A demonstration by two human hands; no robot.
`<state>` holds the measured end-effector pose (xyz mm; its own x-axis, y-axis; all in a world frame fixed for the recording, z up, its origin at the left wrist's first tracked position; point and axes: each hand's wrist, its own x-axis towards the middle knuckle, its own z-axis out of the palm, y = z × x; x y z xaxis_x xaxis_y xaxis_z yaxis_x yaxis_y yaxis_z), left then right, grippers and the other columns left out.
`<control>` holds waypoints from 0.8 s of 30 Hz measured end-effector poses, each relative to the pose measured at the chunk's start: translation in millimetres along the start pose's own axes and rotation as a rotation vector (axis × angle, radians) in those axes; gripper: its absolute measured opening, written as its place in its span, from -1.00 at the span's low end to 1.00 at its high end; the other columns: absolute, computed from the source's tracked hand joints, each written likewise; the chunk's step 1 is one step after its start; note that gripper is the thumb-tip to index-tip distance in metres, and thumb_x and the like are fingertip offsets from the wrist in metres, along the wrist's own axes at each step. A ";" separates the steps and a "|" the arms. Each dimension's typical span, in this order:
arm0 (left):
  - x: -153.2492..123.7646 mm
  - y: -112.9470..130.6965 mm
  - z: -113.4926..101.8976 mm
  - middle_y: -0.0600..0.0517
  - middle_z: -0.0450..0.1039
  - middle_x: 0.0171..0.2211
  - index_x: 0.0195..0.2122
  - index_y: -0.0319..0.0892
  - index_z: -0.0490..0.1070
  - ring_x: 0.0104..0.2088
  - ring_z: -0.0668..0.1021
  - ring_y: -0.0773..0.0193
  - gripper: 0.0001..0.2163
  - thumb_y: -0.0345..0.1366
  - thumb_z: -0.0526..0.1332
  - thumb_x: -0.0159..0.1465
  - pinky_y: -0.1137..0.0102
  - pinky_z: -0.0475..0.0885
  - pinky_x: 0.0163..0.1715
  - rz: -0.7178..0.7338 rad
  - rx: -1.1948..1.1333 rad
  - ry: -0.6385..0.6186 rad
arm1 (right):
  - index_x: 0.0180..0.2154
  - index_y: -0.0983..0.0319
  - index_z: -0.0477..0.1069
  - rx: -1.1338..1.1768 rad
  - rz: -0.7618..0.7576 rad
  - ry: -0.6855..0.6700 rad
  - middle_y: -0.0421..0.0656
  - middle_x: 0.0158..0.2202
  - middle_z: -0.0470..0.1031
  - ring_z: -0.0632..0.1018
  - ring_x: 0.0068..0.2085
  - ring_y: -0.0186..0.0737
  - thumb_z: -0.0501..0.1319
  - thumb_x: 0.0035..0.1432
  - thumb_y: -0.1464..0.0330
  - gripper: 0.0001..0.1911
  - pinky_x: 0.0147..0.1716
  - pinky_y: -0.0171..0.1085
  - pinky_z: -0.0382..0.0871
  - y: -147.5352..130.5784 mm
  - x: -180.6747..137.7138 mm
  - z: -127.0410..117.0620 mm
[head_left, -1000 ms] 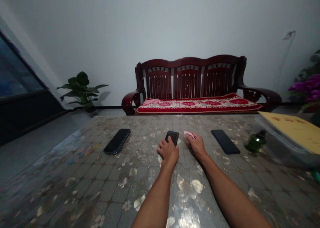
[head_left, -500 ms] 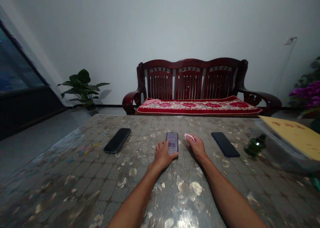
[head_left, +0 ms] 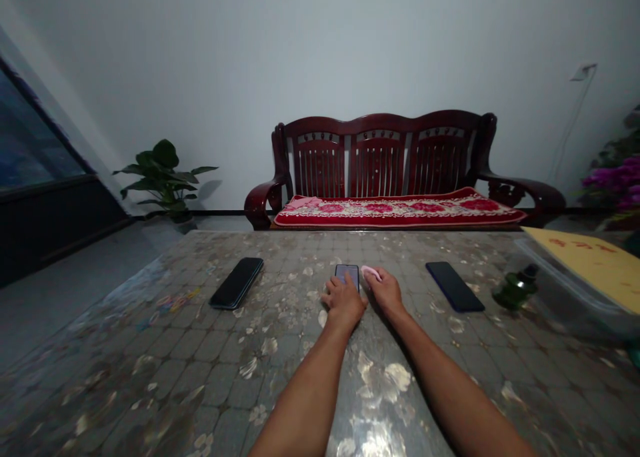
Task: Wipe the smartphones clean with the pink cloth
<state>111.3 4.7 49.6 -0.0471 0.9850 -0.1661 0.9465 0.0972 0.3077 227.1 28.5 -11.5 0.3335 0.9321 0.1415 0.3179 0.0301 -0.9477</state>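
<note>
A phone point(head_left: 353, 272) with a lit screen lies on the table in front of me. My left hand point(head_left: 345, 300) is over its lower half, fingers spread, with a fingertip on or just above the screen. Just right of the phone, my right hand point(head_left: 386, 290) is closed on a small pink cloth point(head_left: 370, 273). Most of that cloth is hidden by the fingers. Two other phones lie with dark screens: a black phone point(head_left: 237, 283) on the left and a dark blue phone point(head_left: 454, 287) on the right.
A green bottle point(head_left: 516, 289) stands by a clear plastic box point(head_left: 565, 310) with a yellow sheet point(head_left: 590, 260) on top. Small colourful items point(head_left: 175, 301) lie left on the patterned table point(head_left: 210, 370). Beyond stand a wooden bench point(head_left: 377, 157) and a potted plant point(head_left: 167, 177).
My left hand has shifted right and now covers more of the lit phone. My right hand, with the pink cloth, has moved slightly left, closer to it. The camera view has shifted slightly.
</note>
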 end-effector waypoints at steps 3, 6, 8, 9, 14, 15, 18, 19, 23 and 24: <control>4.9 6.6 -3.3 -0.40 0.21 0.22 0.30 -0.15 0.19 0.20 0.29 -0.32 -0.28 -0.33 0.36 0.09 -0.11 0.29 0.01 -0.046 -0.046 -0.040 | -0.23 0.29 0.59 0.091 0.002 0.003 -0.09 -0.34 0.62 0.55 -0.31 -0.12 0.21 -0.01 -0.02 -0.46 -0.29 -0.26 0.36 2.0 1.3 -1.6; 8.8 7.3 -9.1 -0.41 0.21 0.23 0.27 -0.16 0.22 0.19 0.31 -0.36 -0.26 -0.46 0.35 0.02 -0.14 0.30 0.01 -0.037 -0.065 -0.058 | -0.24 0.32 0.59 0.164 -0.003 0.016 -0.09 -0.36 0.61 0.53 -0.32 -0.13 0.24 -0.03 -0.02 -0.45 -0.31 -0.27 0.36 2.2 0.7 -4.4; 13.6 2.9 -15.4 -0.42 0.27 0.19 0.24 -0.19 0.26 0.16 0.37 -0.36 -0.24 -0.50 0.36 -0.05 -0.09 0.32 0.01 0.010 -0.085 -0.084 | -0.24 0.33 0.59 0.204 0.002 0.030 -0.09 -0.37 0.60 0.52 -0.34 -0.14 0.26 -0.03 -0.03 -0.44 -0.32 -0.27 0.35 1.4 -0.3 -6.7; 17.5 -1.1 -19.6 -0.41 0.33 0.15 0.21 -0.21 0.30 0.13 0.41 -0.34 -0.24 -0.53 0.37 -0.10 -0.03 0.34 0.00 0.040 -0.102 -0.105 | -0.24 0.34 0.58 0.227 0.008 0.032 -0.09 -0.38 0.60 0.52 -0.35 -0.14 0.26 -0.04 -0.03 -0.43 -0.33 -0.27 0.35 0.9 -0.7 -7.9; 48.8 -32.4 -44.0 -0.10 0.58 -0.23 -0.18 -0.17 0.51 -0.07 0.57 -0.09 -0.59 -0.52 0.34 -0.12 0.29 0.41 -0.12 0.179 -0.248 -0.200 | -0.29 0.35 0.58 0.275 0.023 0.032 -0.12 -0.46 0.55 0.47 -0.43 -0.19 0.28 -0.06 -0.07 -0.41 -0.41 -0.29 0.30 -2.0 -0.6 -10.6; 55.5 -39.8 -47.3 -0.07 0.57 -0.32 -0.29 -0.19 0.50 -0.10 0.58 -0.07 -0.69 -0.53 0.31 -0.11 0.32 0.41 -0.16 0.178 -0.283 -0.213 | -0.30 0.34 0.58 0.266 0.018 0.033 -0.13 -0.46 0.54 0.46 -0.43 -0.20 0.27 -0.06 -0.07 -0.42 -0.41 -0.30 0.29 -2.2 -0.3 -10.3; 71.7 -62.2 -51.2 0.02 0.48 -0.51 -0.40 -0.19 0.46 -0.25 0.60 0.02 -0.80 -0.53 0.23 -0.08 0.37 0.42 -0.31 0.154 -0.424 -0.250 | -0.33 0.32 0.58 0.248 0.010 0.030 -0.13 -0.45 0.55 0.46 -0.41 -0.20 0.27 -0.06 -0.07 -0.44 -0.40 -0.30 0.29 -2.2 0.1 -8.5; 75.5 -69.5 -51.1 0.05 0.45 -0.56 -0.40 -0.19 0.44 -0.33 0.60 0.05 -0.81 -0.51 0.21 -0.07 0.38 0.42 -0.37 0.134 -0.480 -0.268 | -0.33 0.32 0.58 0.249 0.012 0.029 -0.13 -0.44 0.55 0.46 -0.41 -0.20 0.27 -0.05 -0.06 -0.45 -0.39 -0.30 0.29 -2.0 0.0 -7.8; 83.9 -94.6 -49.9 0.09 0.44 -0.56 -0.34 -0.19 0.41 -0.49 0.55 0.18 -0.77 -0.47 0.22 -0.07 0.40 0.43 -0.47 0.087 -0.726 -0.373 | -0.31 0.32 0.58 0.253 0.028 0.008 -0.14 -0.46 0.53 0.43 -0.43 -0.23 0.27 -0.05 -0.02 -0.48 -0.41 -0.30 0.28 -1.8 -0.5 -5.7; 84.6 -99.5 -49.9 0.09 0.46 -0.54 -0.32 -0.19 0.41 -0.49 0.55 0.20 -0.75 -0.46 0.24 -0.08 0.40 0.45 -0.45 0.082 -0.784 -0.405 | -0.31 0.32 0.58 0.253 0.032 0.000 -0.15 -0.46 0.53 0.43 -0.44 -0.23 0.27 -0.05 -0.02 -0.48 -0.41 -0.31 0.27 -2.0 -0.4 -5.6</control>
<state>-2.8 85.5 51.7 0.2688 0.8815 -0.3883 0.4440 0.2443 0.8621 231.3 26.0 -8.1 0.3396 0.9341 0.1105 0.0754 0.0901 -0.9931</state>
